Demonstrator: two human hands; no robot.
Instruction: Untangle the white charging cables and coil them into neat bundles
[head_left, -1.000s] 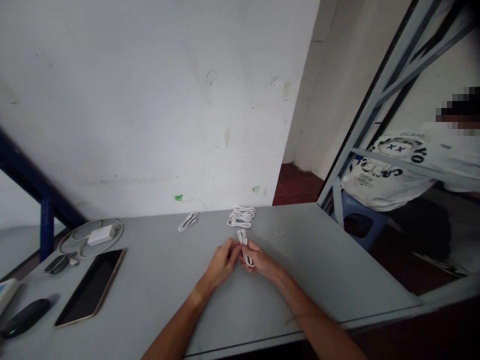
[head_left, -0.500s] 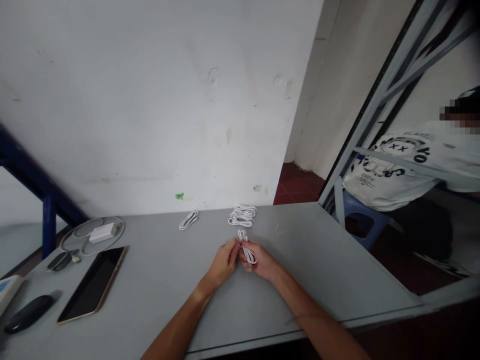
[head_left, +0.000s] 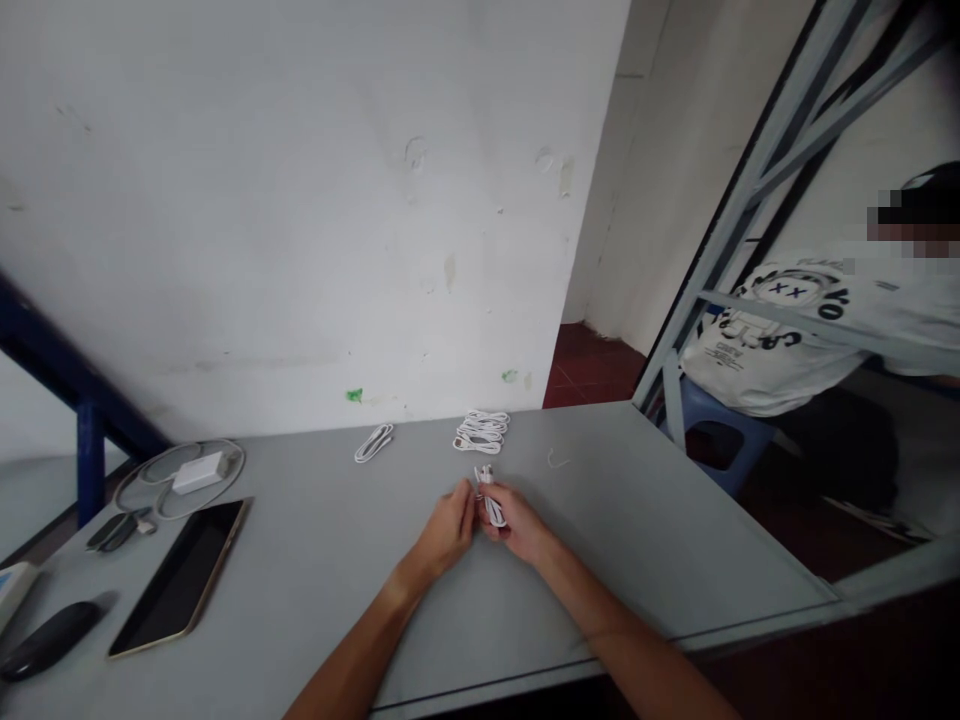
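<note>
Now my left hand [head_left: 450,525] is curled tighter than it was a second ago, when its fingertips reached across onto the white cable coil [head_left: 494,511]; here its fingers are bunched just at the coil's left side. My right hand [head_left: 519,525] keeps its grip, partly closed, thumb over the coil and fingers beneath, and has tilted it a little, so that the upper end shows differently. The coil is held low over the middle of the grey worktop [head_left: 315,570], just in front of the cable pile [head_left: 481,432]. That suggests the work is at the coil's middle, where the loops are gathered; I would not call it finished.

The pile and the single coiled cable [head_left: 373,443] to its left lie where they were, and so does the thin white strand [head_left: 557,460] to its right.

Much is hard to make out. Something small and pale shows between my hands, perhaps a tie, but it is too small to be sure. My left fingertips hide whatever they may be pinching, and my right hand covers part of the coil. Far left, a white device [head_left: 15,590] is cut off by the frame's edge, beside a black mouse [head_left: 51,640].
</note>
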